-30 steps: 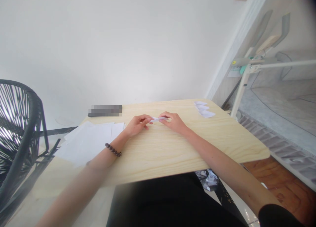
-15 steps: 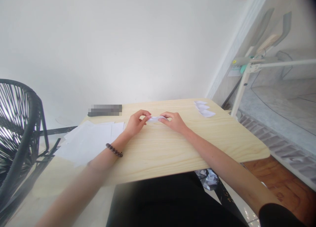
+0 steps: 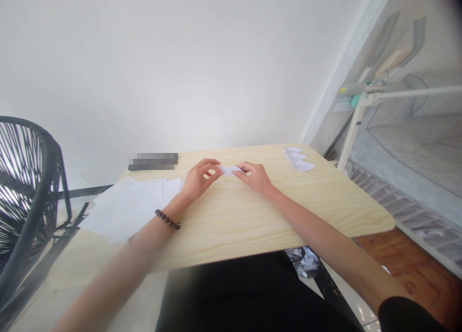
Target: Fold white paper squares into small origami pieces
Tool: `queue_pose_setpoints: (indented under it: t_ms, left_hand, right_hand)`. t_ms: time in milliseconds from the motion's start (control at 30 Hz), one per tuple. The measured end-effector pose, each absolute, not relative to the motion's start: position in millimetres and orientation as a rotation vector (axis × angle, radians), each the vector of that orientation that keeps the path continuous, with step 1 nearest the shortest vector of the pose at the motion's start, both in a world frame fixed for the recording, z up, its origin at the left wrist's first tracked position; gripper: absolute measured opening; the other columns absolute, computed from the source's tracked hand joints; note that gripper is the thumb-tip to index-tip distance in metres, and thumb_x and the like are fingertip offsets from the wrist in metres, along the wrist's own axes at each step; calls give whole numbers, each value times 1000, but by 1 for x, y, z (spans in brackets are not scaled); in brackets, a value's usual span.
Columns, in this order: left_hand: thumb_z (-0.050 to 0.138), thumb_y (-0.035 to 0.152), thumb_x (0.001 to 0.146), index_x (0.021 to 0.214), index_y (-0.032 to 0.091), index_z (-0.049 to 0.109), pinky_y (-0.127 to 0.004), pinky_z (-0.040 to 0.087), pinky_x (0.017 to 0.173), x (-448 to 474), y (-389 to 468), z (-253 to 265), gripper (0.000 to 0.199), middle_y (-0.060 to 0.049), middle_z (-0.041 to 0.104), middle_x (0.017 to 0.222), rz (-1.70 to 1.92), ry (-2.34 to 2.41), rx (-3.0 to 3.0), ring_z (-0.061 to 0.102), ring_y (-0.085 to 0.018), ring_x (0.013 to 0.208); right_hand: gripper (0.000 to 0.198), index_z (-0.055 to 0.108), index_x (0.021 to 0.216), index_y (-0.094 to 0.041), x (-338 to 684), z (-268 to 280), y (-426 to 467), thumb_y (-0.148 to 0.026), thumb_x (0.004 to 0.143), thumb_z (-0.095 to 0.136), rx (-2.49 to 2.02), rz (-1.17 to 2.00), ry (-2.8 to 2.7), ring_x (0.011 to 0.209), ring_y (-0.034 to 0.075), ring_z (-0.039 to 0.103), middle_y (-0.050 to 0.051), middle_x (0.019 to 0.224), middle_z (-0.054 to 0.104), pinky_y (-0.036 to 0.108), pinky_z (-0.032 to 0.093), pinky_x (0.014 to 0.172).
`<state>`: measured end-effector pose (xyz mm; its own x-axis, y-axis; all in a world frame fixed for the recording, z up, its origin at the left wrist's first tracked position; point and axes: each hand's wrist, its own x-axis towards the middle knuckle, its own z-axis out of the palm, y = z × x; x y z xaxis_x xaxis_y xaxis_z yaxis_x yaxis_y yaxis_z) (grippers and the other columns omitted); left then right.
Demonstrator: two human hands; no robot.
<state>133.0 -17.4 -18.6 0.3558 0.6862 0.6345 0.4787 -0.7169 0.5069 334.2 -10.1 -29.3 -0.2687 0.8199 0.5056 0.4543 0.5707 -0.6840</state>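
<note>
A small folded piece of white paper (image 3: 228,170) is held just over the middle of the wooden table (image 3: 231,221). My left hand (image 3: 199,179), with a dark bead bracelet (image 3: 167,219) at its wrist, has thumb and fingertips at the paper's left end. At the right end, my right hand (image 3: 254,177) pinches the paper between thumb and fingers. Part of the paper is hidden behind the fingers. To the right lie three folded white paper pieces (image 3: 302,165), placed one behind another near the far edge.
White paper sheets (image 3: 135,204) are spread on the table's left side, overlapping. Behind them sits a dark, pixelated object (image 3: 154,161) by the wall. A black woven chair (image 3: 32,187) stands at left, and a white metal frame (image 3: 352,134) at right.
My left thumb and fingers have parted slightly at the paper's left end, so more of the paper shows. The right hand has hardly moved and keeps its pinch.
</note>
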Motion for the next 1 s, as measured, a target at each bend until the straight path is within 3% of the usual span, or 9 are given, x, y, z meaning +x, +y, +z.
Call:
queue_pose_setpoints:
  t_ms: [467, 800, 1000]
  left_hand:
    - [51, 33, 77, 86, 19, 62, -26, 51, 62, 131, -12, -25, 20, -6, 56, 104, 1272, 1058, 2405, 56, -15, 83]
    - [51, 37, 76, 79, 21, 65, -34, 46, 79, 131, -16, -18, 21, -5, 60, 101, 1133, 1064, 2345, 55, -18, 90]
    - [49, 38, 77, 83, 19, 65, -31, 44, 79, 131, -17, -21, 25, -6, 59, 106, 1069, 1081, 2138, 56, -20, 93]
  right_hand:
    - [17, 63, 76, -17, 331, -31, -14, -29, 75, 51, -981, 476, -1926, 64, 11, 54, 0, 73, 64, 21, 38, 58]
    - [18, 65, 78, -19, 327, -28, -19, -28, 75, 50, -960, 454, -1971, 64, 11, 56, 0, 74, 65, 21, 39, 59]
    - [18, 65, 79, -18, 327, -29, -17, -28, 75, 50, -960, 451, -1969, 64, 11, 56, 0, 75, 65, 21, 39, 60]
